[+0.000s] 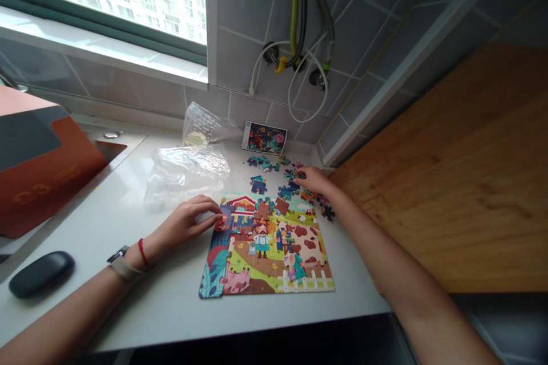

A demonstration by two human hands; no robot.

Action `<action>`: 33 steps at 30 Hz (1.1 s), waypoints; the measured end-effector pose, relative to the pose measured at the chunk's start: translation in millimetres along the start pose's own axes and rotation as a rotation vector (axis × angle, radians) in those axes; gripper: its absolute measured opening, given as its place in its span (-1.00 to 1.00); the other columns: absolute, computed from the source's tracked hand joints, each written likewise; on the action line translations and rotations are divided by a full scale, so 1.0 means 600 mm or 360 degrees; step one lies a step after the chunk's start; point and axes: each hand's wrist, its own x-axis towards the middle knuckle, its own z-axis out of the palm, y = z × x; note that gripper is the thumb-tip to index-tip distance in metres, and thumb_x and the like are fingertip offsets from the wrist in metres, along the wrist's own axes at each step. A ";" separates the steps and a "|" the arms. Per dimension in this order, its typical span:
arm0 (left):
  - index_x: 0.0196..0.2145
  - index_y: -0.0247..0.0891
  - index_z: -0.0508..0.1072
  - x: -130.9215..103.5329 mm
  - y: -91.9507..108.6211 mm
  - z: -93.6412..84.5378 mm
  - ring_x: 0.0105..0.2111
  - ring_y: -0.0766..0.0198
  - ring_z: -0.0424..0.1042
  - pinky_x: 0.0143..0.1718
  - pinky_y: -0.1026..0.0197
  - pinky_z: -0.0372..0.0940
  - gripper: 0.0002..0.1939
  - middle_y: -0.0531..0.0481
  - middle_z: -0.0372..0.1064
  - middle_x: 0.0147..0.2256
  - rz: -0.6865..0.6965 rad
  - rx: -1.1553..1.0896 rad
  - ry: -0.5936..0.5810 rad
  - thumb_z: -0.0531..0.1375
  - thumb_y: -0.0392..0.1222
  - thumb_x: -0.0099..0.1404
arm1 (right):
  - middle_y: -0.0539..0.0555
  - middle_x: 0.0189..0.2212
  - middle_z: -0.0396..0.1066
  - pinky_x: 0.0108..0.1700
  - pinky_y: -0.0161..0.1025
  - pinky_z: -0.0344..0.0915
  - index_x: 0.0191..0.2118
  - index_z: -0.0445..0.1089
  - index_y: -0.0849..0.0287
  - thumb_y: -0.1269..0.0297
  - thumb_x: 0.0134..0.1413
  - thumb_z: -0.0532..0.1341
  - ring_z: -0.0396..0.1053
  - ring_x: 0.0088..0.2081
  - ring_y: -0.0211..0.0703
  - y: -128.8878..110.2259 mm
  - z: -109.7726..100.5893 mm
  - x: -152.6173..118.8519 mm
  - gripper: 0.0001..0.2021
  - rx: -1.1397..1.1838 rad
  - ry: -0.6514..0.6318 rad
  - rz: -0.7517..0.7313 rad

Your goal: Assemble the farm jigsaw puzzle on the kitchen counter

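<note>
A farm-scene jigsaw puzzle lies on the white counter, with a strip of darker blue puzzle pieces along its left side and several loose pieces on top. At that strip's upper end, the thumb and fingers of my left hand close at the edge of a dark piece with a red figure. Beyond the puzzle's top right, my right hand pinches a small dark puzzle piece among scattered ones. Its fingertips partly cover that piece.
A picture card leans against the tiled wall behind loose pieces. Clear plastic bags lie left of them. An orange box and a black oval case are at the left. A wooden panel bounds the right; hoses and cables hang above.
</note>
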 end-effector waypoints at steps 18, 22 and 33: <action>-0.24 -0.22 0.54 0.001 0.001 0.005 -0.23 0.18 0.51 -0.19 0.16 0.40 -0.68 -0.11 0.54 -0.23 -0.0072 -0.0068 0.0056 0.10 0.00 0.56 | 0.14 -0.07 0.55 -0.01 -0.10 0.48 -0.11 0.54 0.23 0.20 0.09 0.49 0.53 -0.08 0.00 -0.022 -0.017 0.060 -0.70 -0.0167 -0.0263 0.0074; -0.24 -0.22 0.53 0.001 0.004 0.002 -0.22 0.16 0.52 -0.18 0.14 0.42 -0.67 -0.12 0.55 -0.22 -0.0088 -0.0050 0.0066 0.11 0.02 0.55 | 0.18 0.02 0.54 0.05 -0.20 0.41 -0.11 0.57 0.19 0.28 -0.12 0.53 0.49 0.03 0.08 -0.024 -0.027 -0.007 -0.62 0.0030 0.0036 -0.0035; -0.07 -0.13 0.56 0.004 0.067 0.028 0.04 -0.01 0.49 0.06 -0.05 0.46 -0.79 -0.19 0.51 0.01 0.0014 0.0209 -0.0020 0.20 -0.02 0.49 | 0.21 0.16 0.47 0.21 0.11 0.45 0.16 0.50 0.04 0.09 0.26 0.30 0.46 0.18 0.13 0.039 0.138 -0.412 -0.61 0.0504 0.0903 -0.0065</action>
